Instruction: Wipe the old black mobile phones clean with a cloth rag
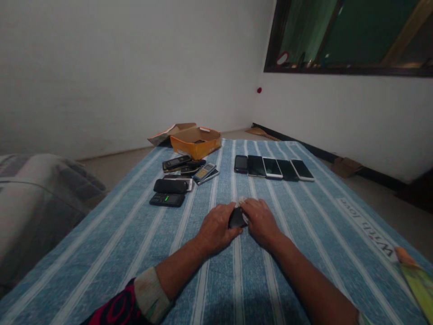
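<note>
Near the middle of the striped blue cloth (223,280), my left hand (218,228) grips the left side of a small dark phone-like object (237,218). My right hand (261,222) is at its right side, fingers closed on a pale crumpled cloth (241,200) that touches the object. Much of the cloth is hidden under the right fingers. Beyond the hands to the right, several phones (272,167) lie in a row. To the left lies a loose pile of older phones (204,172), with a black keypad phone (167,199) nearest.
An open orange cardboard box (196,148) stands at the far left end of the cloth. A green and orange item (417,282) lies at the right edge. Grey fabric (40,212) is heaped at the left, beside the cloth-covered surface. White walls rise behind.
</note>
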The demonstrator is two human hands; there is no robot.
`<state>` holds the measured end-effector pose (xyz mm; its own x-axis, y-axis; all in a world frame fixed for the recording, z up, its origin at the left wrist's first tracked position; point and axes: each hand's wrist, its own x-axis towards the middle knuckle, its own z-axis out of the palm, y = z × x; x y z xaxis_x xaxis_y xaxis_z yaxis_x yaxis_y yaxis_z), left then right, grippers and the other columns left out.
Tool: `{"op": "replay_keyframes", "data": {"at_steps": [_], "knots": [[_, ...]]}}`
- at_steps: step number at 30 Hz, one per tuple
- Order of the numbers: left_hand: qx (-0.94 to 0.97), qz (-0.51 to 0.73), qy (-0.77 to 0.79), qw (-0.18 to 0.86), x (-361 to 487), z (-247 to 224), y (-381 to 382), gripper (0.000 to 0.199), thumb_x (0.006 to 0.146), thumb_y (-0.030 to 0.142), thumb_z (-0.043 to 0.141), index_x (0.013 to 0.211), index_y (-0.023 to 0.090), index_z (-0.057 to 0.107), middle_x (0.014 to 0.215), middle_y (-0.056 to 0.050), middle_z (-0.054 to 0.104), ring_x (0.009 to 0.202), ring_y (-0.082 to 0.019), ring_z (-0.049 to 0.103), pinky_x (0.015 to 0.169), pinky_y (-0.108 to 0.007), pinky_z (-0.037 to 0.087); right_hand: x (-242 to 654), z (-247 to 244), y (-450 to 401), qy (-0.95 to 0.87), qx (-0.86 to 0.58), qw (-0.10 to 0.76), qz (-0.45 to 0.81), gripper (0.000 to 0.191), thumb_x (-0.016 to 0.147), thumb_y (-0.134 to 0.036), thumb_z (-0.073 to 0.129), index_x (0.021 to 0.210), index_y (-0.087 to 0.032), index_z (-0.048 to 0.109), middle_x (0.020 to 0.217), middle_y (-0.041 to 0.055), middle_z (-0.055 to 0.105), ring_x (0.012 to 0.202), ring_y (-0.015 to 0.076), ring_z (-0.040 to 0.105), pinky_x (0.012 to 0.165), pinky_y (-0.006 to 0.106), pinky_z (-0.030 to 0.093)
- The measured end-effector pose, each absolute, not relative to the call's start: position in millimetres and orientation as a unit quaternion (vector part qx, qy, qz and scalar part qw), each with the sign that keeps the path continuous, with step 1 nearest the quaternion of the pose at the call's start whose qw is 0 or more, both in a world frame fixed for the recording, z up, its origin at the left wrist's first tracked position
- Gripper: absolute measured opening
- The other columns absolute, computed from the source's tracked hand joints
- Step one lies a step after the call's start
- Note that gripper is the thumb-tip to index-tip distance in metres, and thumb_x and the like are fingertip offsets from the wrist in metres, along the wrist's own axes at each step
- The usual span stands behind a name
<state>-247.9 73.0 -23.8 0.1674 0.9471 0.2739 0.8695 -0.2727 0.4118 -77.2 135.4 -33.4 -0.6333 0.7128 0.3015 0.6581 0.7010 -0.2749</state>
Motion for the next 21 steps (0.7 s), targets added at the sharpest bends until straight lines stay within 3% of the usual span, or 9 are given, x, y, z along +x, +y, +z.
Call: {"op": "replay_keyframes", "data": {"at_steps": [7,14,21], "knots": [[0.761,0.231,0.601,0.071,-247.5,-23.3,73.1,0.059,0.073,0.028,0.076,0.125,0.014,0.053,0.111,-0.013,0.066,0.102,-0.028,0.060,0.091,-0.043,0.050,-69.3,-34.4,137.8,-0.876,-0.446,0.183,0.026,0.037,0.090,-0.007,0.041,0.121,-0.013,0.061,0.115,0.0141,0.065,0.107,0.0255,0.056,0.097,0.041,0.039],[0.765,0.239,0.593,0.073,-247.4,-23.6,73.9,0.053,0.072,0.028,0.075,0.120,0.016,0.055,0.108,-0.012,0.066,0.101,-0.029,0.060,0.090,-0.043,0.050,-74.1,-41.6,124.9,-0.894,-0.387,0.226,0.001,0.042,0.087,-0.005,0.043,0.126,-0.012,0.059,0.135,0.0162,0.056,0.128,0.0261,0.045,0.106,0.042,0.034],[0.767,0.236,0.593,0.074,-248.5,-22.8,73.5,0.052,0.071,0.030,0.077,0.117,0.017,0.056,0.108,-0.011,0.066,0.101,-0.028,0.061,0.088,-0.042,0.050,-74.2,-33.1,122.5,-0.862,-0.479,0.162,-0.021,0.044,0.089,-0.006,0.040,0.129,-0.013,0.057,0.132,0.0157,0.058,0.117,0.0254,0.055,0.095,0.035,0.043]]}}
